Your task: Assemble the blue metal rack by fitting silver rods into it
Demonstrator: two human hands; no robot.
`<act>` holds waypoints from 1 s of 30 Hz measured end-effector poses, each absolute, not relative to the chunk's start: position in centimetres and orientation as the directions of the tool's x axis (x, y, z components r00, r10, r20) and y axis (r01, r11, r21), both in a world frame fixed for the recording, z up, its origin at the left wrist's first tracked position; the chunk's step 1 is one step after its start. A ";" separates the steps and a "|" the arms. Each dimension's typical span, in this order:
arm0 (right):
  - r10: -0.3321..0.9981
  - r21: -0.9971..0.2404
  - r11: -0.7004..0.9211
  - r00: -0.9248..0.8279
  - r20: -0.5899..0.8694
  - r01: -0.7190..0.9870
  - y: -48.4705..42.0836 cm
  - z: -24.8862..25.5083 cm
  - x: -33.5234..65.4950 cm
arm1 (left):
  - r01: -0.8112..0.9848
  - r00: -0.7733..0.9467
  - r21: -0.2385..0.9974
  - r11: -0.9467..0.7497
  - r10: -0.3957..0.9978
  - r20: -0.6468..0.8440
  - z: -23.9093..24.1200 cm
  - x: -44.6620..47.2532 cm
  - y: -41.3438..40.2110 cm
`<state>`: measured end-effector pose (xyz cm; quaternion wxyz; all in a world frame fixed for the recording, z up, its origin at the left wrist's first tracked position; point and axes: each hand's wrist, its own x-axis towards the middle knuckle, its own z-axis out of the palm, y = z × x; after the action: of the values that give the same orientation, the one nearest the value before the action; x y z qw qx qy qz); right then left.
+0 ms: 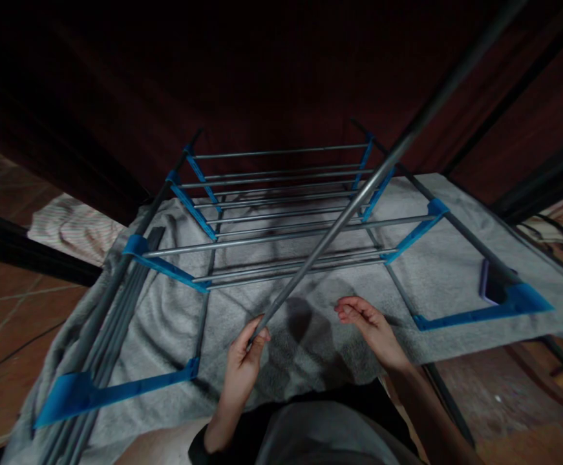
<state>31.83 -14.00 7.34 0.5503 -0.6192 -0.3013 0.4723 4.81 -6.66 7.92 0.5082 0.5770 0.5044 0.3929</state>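
Note:
My left hand [246,352] is closed round the lower end of a long grey metal rod [332,232], which slants up and away to the upper right. My right hand [363,323] hovers over the towel with its fingers curled and the thumb close to them; whether anything small sits between them I cannot make out. Before me lies a drying rack frame [281,240] of grey tubes joined by blue plastic brackets [414,236], several crossbars fitted between its sides. The nearest pair of brackets [116,392] has no bars between them.
A grey towel [310,349] covers the surface under the rack. Several loose rods [119,323] lie along the left side. A phone [494,284] rests under the right tube. Dark posts stand at both sides, with a striped cloth [75,226] at left.

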 end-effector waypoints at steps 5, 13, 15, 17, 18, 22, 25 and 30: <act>0.867 -0.973 -0.148 0.449 -0.213 -0.176 -13.8 7.8 32.4 | 0.306 0.154 0.947 -0.097 0.987 0.052 6.5 2.9 -5.8; 0.818 -0.953 -0.052 0.535 -0.213 -0.300 -14.0 7.7 32.9 | 0.551 0.341 0.718 -0.426 0.900 0.272 4.1 -0.5 -3.9; 0.813 -0.937 -0.027 0.537 -0.224 -0.348 -14.0 7.7 33.0 | 0.590 0.359 0.666 -0.455 0.888 0.288 3.7 -1.1 -3.6; 0.809 -0.917 -0.007 0.537 -0.240 -0.399 -14.0 7.8 33.2 | 0.626 0.376 0.616 -0.479 0.877 0.300 3.4 -1.7 -3.4; 0.802 -0.907 0.004 0.543 -0.249 -0.421 -14.0 7.8 33.2 | 0.641 0.387 0.591 -0.489 0.872 0.302 3.3 -1.9 -3.4; 0.776 -0.882 0.025 0.566 -0.280 -0.471 -13.6 7.7 33.7 | 0.692 0.445 0.504 -0.516 0.855 0.264 3.1 -2.2 -3.3; 0.765 -0.857 0.018 0.559 -0.319 -0.514 -13.4 7.3 34.2 | 0.695 0.486 0.475 -0.540 0.839 0.244 3.1 -2.2 -3.2; 0.715 -0.802 0.070 0.591 -0.374 -0.593 -13.5 5.8 35.1 | 0.697 0.497 0.438 -0.568 0.822 0.276 3.2 -2.2 -3.0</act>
<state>35.08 -13.55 5.77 0.7290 -0.5139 -0.0593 0.4484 -2.25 -2.96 3.24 0.1355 0.8546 0.4443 0.2321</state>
